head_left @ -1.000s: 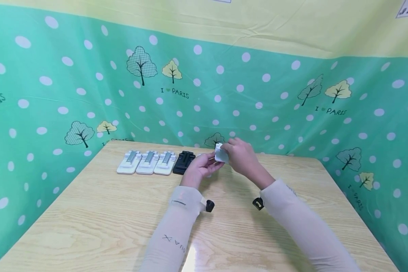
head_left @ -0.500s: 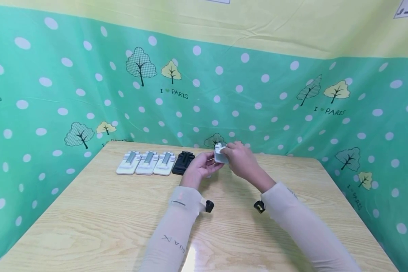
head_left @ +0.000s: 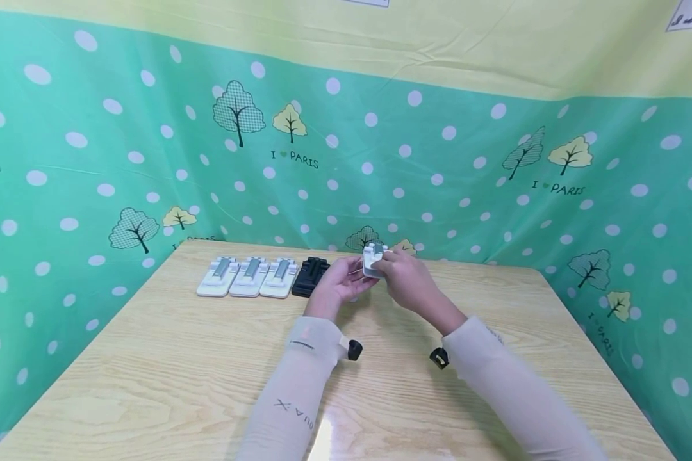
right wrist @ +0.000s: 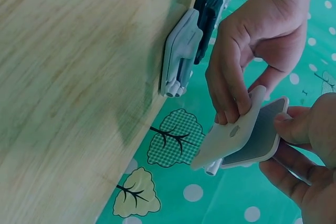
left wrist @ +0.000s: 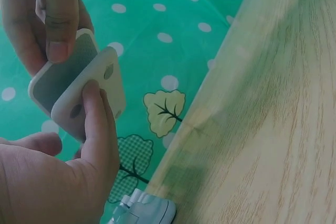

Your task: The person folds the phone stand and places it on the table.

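Note:
A small white folding phone stand [head_left: 371,258] is held up over the back of the table, between both hands. My left hand [head_left: 341,282] grips its base plate from the left, with fingers flat on the underside near the oval rubber feet, as the left wrist view shows. My right hand [head_left: 408,276] pinches the other plate, its thumb on the grey pad [left wrist: 65,72]. The two plates stand apart at an angle, joined at a hinge [right wrist: 212,168]. To the left lie a black folding phone stand [head_left: 310,275] and a row of white ones [head_left: 279,276].
In the right wrist view another light phone stand [right wrist: 181,51] lies beside the black one; the left hand hides it in the head view. The wooden table [head_left: 167,378] ends at a green dotted curtain [head_left: 467,173]. Black wrist cameras [head_left: 354,349] are strapped to the sleeves.
My right hand has lowered slightly along the phone stand, and a grey part at its top has come into view. The left hand stays in place; the row has not moved.

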The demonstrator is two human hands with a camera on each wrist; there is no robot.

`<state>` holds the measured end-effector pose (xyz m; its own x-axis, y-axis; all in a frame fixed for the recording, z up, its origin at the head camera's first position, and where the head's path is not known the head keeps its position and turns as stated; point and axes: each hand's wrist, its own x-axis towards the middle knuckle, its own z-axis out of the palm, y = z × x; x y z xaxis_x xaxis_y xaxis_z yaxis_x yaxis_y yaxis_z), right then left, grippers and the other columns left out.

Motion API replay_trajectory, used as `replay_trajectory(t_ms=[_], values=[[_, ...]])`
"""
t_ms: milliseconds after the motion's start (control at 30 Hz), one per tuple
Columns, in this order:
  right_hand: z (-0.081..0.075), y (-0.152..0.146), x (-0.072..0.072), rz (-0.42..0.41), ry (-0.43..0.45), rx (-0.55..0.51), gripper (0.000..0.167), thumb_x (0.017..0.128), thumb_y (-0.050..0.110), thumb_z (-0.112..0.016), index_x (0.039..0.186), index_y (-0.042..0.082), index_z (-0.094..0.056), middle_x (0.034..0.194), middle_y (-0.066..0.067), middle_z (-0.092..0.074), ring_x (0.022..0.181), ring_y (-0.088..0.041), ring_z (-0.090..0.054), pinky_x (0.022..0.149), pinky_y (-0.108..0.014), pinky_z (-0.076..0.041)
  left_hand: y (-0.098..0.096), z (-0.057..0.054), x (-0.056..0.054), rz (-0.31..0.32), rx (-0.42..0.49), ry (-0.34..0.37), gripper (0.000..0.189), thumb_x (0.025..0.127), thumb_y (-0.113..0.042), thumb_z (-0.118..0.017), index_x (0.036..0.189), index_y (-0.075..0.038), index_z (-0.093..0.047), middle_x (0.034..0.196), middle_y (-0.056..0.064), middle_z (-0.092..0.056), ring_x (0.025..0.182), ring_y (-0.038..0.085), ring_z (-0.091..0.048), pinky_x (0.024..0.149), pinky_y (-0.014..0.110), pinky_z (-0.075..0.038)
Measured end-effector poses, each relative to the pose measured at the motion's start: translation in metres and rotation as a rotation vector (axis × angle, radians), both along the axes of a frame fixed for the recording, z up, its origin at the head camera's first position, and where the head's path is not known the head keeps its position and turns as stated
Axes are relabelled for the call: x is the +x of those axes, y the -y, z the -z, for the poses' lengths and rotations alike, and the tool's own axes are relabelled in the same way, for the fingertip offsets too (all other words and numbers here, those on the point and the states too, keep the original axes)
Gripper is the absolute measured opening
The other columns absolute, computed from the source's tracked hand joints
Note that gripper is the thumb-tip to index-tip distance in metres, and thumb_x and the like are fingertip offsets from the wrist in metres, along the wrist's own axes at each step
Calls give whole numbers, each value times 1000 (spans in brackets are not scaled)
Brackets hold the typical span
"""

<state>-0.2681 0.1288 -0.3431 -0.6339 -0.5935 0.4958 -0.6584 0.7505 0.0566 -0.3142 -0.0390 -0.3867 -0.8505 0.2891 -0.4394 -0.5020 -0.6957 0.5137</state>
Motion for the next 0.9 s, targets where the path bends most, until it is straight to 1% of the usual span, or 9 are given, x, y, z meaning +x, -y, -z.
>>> replay_trajectory(t_ms=[100,267,467,633,767,900], values=[[2,0,1,-3,-5,8,31,80,-12,-72,101,9,-80,94,-6,-74,75,-19,-55,60,-24,-49,0,-1,0,3,-14,-6,35,105,-14,-57,136,3,-57,132,24,-59,127,35,-59,102,44,-55],[4,0,1,-23,-26,6,33,78,-14,-71,100,9,-80,93,-5,-74,74,-20,-56,57,-25,-47,-1,0,-1,5,-20,-5,32,102,-10,-60,132,3,-59,130,23,-61,124,34,-60,102,45,-55],[8,1,1,-43,-53,22,36,77,-15,-69,99,10,-80,93,-6,-75,82,-24,-64,61,-29,-53,-1,1,-1,-6,-18,7,27,99,-6,-63,126,1,-63,129,23,-64,122,34,-62,102,47,-54],[10,2,1,-47,-72,25,34,77,-15,-68,97,11,-80,91,-6,-75,80,-24,-63,61,-29,-53,-1,1,-1,-2,-31,1,26,99,-5,-63,125,0,-63,128,23,-64,120,34,-64,103,46,-54],[13,2,2,-49,-61,27,33,77,-14,-68,95,11,-80,90,-5,-74,80,-23,-62,63,-30,-53,-1,1,-1,3,-42,-11,27,100,-5,-62,126,1,-63,129,23,-64,118,34,-64,104,46,-53],[15,2,3,-49,-36,20,34,77,-15,-68,97,10,-80,94,-7,-74,85,-26,-64,68,-33,-56,-1,1,0,3,-46,-13,27,100,-5,-62,126,1,-62,131,24,-63,119,35,-64,104,45,-54]])
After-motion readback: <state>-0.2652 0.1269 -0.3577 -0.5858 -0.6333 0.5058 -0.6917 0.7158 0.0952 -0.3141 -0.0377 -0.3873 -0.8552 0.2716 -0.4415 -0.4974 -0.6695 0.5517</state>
